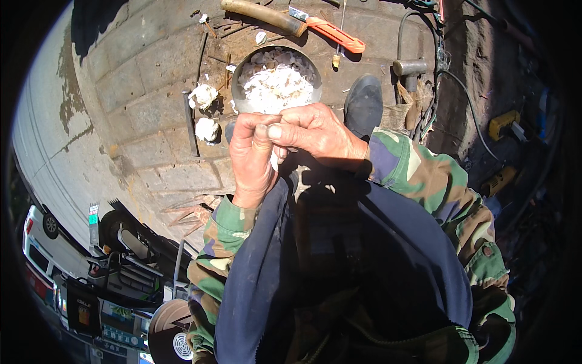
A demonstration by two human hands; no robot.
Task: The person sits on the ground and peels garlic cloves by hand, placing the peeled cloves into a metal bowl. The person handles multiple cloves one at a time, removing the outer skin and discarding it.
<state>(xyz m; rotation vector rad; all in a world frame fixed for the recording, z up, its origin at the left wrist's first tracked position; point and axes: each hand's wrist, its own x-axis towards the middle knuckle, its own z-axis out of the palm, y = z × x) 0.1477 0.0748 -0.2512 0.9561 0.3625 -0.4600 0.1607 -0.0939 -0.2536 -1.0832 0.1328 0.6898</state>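
My left hand (254, 154) and my right hand (318, 134) meet at the fingertips, thumbs side by side, over my knees. Between the fingers they pinch something small that is mostly hidden; a white bit of it (274, 160) shows below the left thumb. Just beyond the hands stands a round metal bowl (318, 86) filled with white flakes or shreds (277, 79). Two crumpled white lumps (203, 96) lie on the paving left of the bowl. An orange utility knife (336, 34) with its blade showing lies beyond the bowl, beside a thick tube (268, 17).
A hammer (409, 68), cables (468, 91) and a thin screwdriver-like rod (338, 45) lie to the right. A flat metal bar (191, 125) is at the left. My shoe (363, 102) stands beside the bowl. A parked two-wheeler (132, 259) and a white vehicle (50, 250) are at lower left.
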